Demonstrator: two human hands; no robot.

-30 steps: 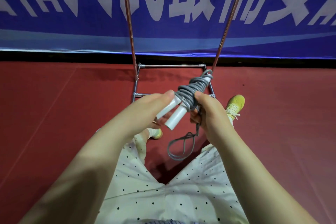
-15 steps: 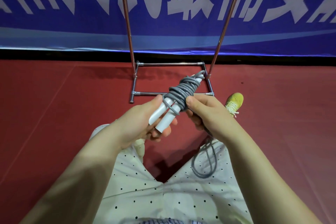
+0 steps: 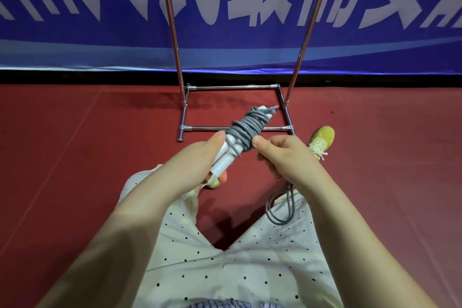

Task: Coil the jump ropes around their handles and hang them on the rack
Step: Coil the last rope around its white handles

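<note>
- Head view: we hold the two white handles (image 3: 226,155) side by side in our left hand (image 3: 197,161), fingers curled round their lower ends and the thumb lying along the top.
- Head view: the grey jump rope (image 3: 246,130) is coiled in a thick bundle round the upper half of the handles, which tilt up and away toward the rack (image 3: 236,128).
- Head view: our right hand (image 3: 282,157) pinches the rope just beside the lowest turn of the coil, thumb pressed on top and the other fingers curled under.
- Head view: a loose loop (image 3: 281,209) of rope hangs below the right hand and lies against our spotted trouser leg (image 3: 270,252); we judge the coiling is well along but not finished.
- Head view: the chrome rack stands on the red floor (image 3: 75,157) just past the handles, its two uprights rising out of frame before a blue banner (image 3: 100,32); its hanging bar is not in view. A yellow shoe (image 3: 321,139) sits near its right foot.
- Risk, as we judge it: if the right hand slackens, the stiff turns could spring loose and slide down the smooth handles.
- Risk: the hanging loop could snag on our leg as we wind, jerking the bundle.
- Risk: an untucked end would let the coil unravel once hung.
</note>
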